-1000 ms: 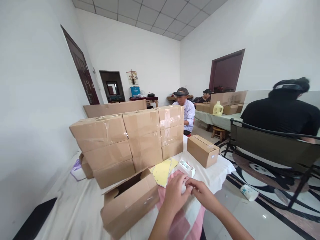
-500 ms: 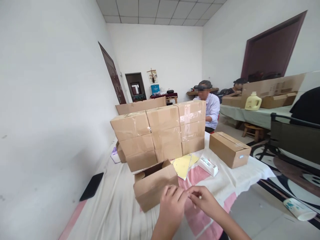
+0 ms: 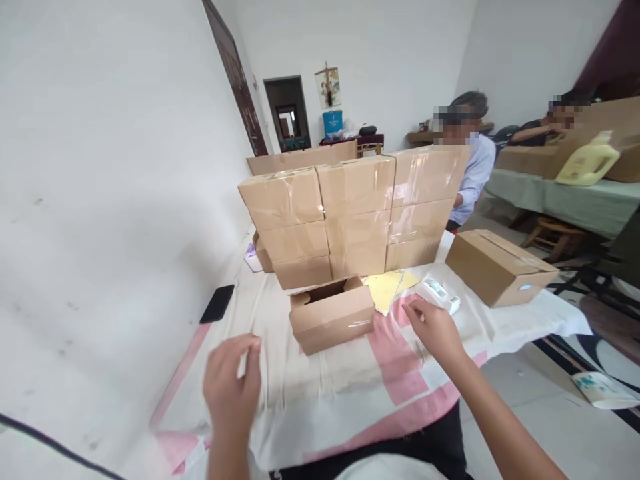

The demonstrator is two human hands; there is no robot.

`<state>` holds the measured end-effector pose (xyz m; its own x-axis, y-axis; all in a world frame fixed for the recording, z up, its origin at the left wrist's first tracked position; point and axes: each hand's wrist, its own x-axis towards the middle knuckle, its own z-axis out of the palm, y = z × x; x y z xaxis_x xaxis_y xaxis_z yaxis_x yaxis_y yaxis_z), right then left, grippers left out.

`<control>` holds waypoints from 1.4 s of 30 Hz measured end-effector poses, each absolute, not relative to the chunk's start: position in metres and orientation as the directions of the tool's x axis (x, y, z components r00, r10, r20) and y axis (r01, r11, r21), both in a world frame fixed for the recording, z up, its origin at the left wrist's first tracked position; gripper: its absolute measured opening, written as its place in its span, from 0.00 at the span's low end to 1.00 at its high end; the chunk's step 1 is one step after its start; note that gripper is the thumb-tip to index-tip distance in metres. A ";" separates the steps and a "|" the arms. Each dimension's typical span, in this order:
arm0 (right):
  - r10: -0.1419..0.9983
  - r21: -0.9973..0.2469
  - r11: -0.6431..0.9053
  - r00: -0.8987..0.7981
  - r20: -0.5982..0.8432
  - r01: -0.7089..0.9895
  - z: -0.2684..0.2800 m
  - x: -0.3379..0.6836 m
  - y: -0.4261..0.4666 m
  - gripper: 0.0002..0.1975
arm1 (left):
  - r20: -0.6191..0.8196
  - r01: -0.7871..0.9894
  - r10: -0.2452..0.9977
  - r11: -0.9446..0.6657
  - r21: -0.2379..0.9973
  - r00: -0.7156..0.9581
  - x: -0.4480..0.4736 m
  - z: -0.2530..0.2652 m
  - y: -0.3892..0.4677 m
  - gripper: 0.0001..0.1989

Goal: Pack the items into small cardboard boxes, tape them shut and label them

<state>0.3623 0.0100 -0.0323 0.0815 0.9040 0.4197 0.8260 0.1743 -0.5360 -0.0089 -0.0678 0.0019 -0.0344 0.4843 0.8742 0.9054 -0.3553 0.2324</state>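
Left fingers (image 3: 246, 342): curled toward the thumb (whether anything is gripped cannot be told).
Right fingers (image 3: 421, 309): likewise curled, grip unclear.
Open box (image 3: 333, 327): set between both, touched by neither.
White dispenser (image 3: 453, 304): seen beside the right fingers.

I see a brown cardboard box (image 3: 333, 323) standing open-topped; to its right, well apart, lies a white tape dispenser (image 3: 440, 296).
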 end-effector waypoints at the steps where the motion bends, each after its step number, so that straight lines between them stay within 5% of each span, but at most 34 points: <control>1: 0.866 -0.509 0.269 0.026 0.500 0.818 -0.024 0.360 0.014 0.21 | 0.845 0.912 0.532 -0.322 0.253 -0.047 -0.020 0.010 -0.069 0.05; 6: 0.669 -0.266 0.610 -0.306 0.677 0.746 0.025 0.289 0.046 0.15 | 0.632 0.885 0.775 -0.289 0.366 -0.009 -0.012 0.044 -0.055 0.06; 12: 0.750 -0.146 0.640 -0.571 0.334 0.754 -0.002 0.230 0.076 0.25 | 0.333 0.866 0.931 -0.285 0.410 0.149 0.010 0.070 -0.030 0.09; 22: 0.781 -0.174 0.620 -0.582 0.226 0.765 -0.014 0.233 0.077 0.30 | -0.095 0.756 0.825 -0.458 0.467 0.558 -0.003 0.060 0.072 0.15; 36: 0.773 -0.189 0.627 -0.575 0.268 0.756 -0.011 0.233 0.074 0.28 | -0.124 0.774 0.830 -0.439 0.456 0.543 -0.004 0.049 0.085 0.13; 42: 0.770 -0.204 0.629 -0.567 0.293 0.750 -0.014 0.234 0.073 0.27 | -0.092 0.734 0.839 -0.409 0.543 0.536 -0.006 0.075 0.077 0.15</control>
<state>0.2339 0.0729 -0.0136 -0.5665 0.7704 0.2925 0.7502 0.6290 -0.2037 -0.0056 0.0770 0.0754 0.5357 0.8393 -0.0922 0.7336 -0.4086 0.5431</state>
